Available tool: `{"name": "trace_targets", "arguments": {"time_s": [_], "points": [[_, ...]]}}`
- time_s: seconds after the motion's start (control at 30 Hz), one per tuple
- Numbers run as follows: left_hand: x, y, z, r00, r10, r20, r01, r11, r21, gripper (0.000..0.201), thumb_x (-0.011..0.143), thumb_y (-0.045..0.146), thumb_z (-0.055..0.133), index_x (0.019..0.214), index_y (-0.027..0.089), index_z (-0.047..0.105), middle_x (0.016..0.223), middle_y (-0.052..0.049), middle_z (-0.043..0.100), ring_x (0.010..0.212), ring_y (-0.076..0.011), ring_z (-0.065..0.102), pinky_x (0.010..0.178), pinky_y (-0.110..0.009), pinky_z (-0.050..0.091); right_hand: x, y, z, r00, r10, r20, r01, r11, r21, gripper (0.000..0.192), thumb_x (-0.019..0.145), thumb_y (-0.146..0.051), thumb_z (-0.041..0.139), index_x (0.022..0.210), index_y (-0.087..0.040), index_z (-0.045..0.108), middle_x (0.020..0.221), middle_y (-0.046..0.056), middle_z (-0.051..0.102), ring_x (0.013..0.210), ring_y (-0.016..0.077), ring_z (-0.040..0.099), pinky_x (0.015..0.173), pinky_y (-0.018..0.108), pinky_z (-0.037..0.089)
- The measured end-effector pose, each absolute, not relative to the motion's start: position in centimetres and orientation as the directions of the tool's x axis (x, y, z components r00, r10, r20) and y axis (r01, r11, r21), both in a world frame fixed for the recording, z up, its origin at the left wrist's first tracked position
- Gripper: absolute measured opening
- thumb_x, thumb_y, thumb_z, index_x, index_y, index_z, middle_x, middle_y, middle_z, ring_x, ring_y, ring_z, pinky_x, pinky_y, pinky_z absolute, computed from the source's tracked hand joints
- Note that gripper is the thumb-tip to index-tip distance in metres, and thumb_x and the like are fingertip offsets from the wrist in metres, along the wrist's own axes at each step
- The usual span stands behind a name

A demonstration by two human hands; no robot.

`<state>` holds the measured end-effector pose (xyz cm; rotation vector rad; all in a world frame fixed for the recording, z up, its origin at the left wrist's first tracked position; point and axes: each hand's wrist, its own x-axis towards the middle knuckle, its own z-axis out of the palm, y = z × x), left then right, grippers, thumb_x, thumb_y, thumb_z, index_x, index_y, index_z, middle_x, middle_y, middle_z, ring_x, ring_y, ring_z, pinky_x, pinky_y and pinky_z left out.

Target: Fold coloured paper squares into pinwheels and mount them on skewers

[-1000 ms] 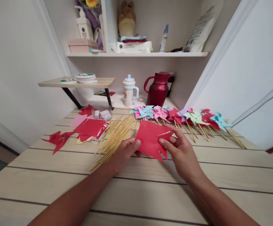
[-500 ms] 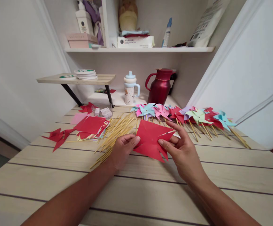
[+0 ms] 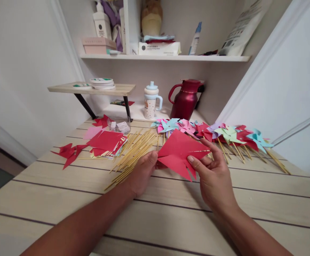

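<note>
A square of red paper (image 3: pixel 180 151) with slits cut in from its corners is held up above the table. My right hand (image 3: pixel 216 174) pinches its right side, thumb on top and fingers behind. At the left corner, my left hand (image 3: pixel 144 174) is closed with the thumb against the edge; its other fingers are mostly hidden. Thin wooden sticks (image 3: pixel 135 149) lie in a loose pile just beyond my left hand. Farther left rests a stack of paper squares (image 3: pixel 106 142), red on top, beside a folded red paper pinwheel (image 3: pixel 68 153).
Finished pinwheels on sticks (image 3: pixel 229 134) lie in a row at the back right. Behind them stand a red thermos jug (image 3: pixel 185 101) and a child's cup (image 3: pixel 150 103). A small raised shelf (image 3: pixel 72 88) holds rolls of tape (image 3: pixel 102 84). Small clear packets (image 3: pixel 122 127) lie beneath.
The left thumb has slid from the paper's face to its left edge, and a slit at that corner now shows spread. The view has shifted slightly left.
</note>
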<state>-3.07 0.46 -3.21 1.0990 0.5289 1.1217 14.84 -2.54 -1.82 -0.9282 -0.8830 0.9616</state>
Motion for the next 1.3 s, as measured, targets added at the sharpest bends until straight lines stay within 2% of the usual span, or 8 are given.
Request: {"name": "trace_targets", "arguments": {"time_s": [0.17,0.33,0.47,0.63,0.77,0.9,1.07,1.3], "points": [[-3.1,0.1,-3.3,0.371,0.926,0.071,-0.363,0.074,0.929,0.028,0.079,0.041,0.074,0.093,0.016,0.073,0.081,-0.004,0.069,0.072,-0.0148,0.059,0.072,-0.027,0.044,14.7,-2.7,-1.9,0.312,0.925,0.217,-0.217,0.291,-0.932,0.067,0.073,-0.026,0.082,0.133,-0.032,0.053,0.074,-0.001,0.077,0.067,0.0159,0.072,0.062,0.026,0.058],[-3.1,0.1,-3.1,0.245,0.969,0.023,-0.403,0.080,0.912,0.027,0.075,0.041,0.077,0.074,0.015,0.071,0.070,-0.001,0.065,0.066,-0.0124,0.054,0.068,-0.026,0.042,14.5,-2.9,-2.0,0.230,0.955,0.185,-0.208,0.234,-0.950,0.069,0.075,-0.025,0.081,0.136,-0.032,0.050,0.080,-0.001,0.077,0.073,0.0162,0.072,0.069,0.029,0.058],[-2.7,0.3,-3.2,0.144,0.989,0.013,-0.475,0.058,0.878,0.030,0.073,0.042,0.078,0.066,0.015,0.067,0.064,0.001,0.061,0.061,-0.0114,0.050,0.063,-0.025,0.040,14.4,-2.7,-2.4,0.236,0.961,0.146,-0.240,0.203,-0.949,0.070,0.072,-0.024,0.083,0.135,-0.031,0.052,0.064,-0.007,0.071,0.064,0.0132,0.069,0.068,0.026,0.057],[-2.2,0.2,-3.7,0.237,0.969,0.065,-0.498,0.063,0.865,0.042,0.083,0.056,0.063,0.094,0.017,0.072,0.092,-0.007,0.071,0.080,-0.0170,0.060,0.078,-0.030,0.044,14.1,-2.4,-2.5,0.310,0.944,0.115,-0.270,0.204,-0.941,0.073,0.069,-0.027,0.086,0.134,-0.029,0.052,0.075,-0.002,0.075,0.066,0.0137,0.068,0.071,0.029,0.056],[-1.8,-0.2,-3.8,0.354,0.918,0.180,-0.490,0.018,0.872,0.050,0.089,0.061,0.053,0.115,0.021,0.068,0.113,-0.010,0.070,0.101,-0.0220,0.062,0.089,-0.033,0.043,13.8,-2.5,-2.5,0.372,0.909,0.186,-0.188,0.270,-0.944,0.065,0.071,-0.027,0.084,0.130,-0.030,0.055,0.058,-0.009,0.061,0.055,0.0099,0.058,0.062,0.024,0.052],[-1.6,-0.4,-3.9,0.401,0.895,0.196,-0.520,0.046,0.853,0.048,0.087,0.060,0.056,0.107,0.019,0.071,0.103,-0.011,0.073,0.094,-0.0234,0.066,0.086,-0.035,0.045,13.7,-2.7,-2.7,0.385,0.894,0.230,-0.077,0.280,-0.957,0.062,0.074,-0.029,0.081,0.130,-0.031,0.056,0.055,-0.010,0.054,0.055,0.0111,0.056,0.059,0.024,0.051],[-1.6,-0.2,-3.9,0.427,0.902,0.067,-0.532,0.191,0.825,0.039,0.086,0.051,0.063,0.094,0.015,0.074,0.091,-0.012,0.076,0.091,-0.0259,0.069,0.085,-0.038,0.049,13.6,-2.7,-2.8,0.291,0.938,0.188,-0.151,0.239,-0.959,0.070,0.073,-0.033,0.081,0.135,-0.029,0.049,0.075,-0.002,0.071,0.069,0.0171,0.067,0.067,0.031,0.056],[-1.9,0.0,-3.7,0.373,0.928,0.009,-0.633,0.247,0.734,0.036,0.083,0.042,0.070,0.105,0.014,0.071,0.105,-0.013,0.075,0.103,-0.0273,0.067,0.094,-0.041,0.049,13.8,-2.6,-2.6,0.210,0.963,0.169,-0.169,0.206,-0.964,0.074,0.074,-0.032,0.081,0.137,-0.032,0.044,0.086,-0.001,0.071,0.071,0.0162,0.066,0.069,0.032,0.057]]}}
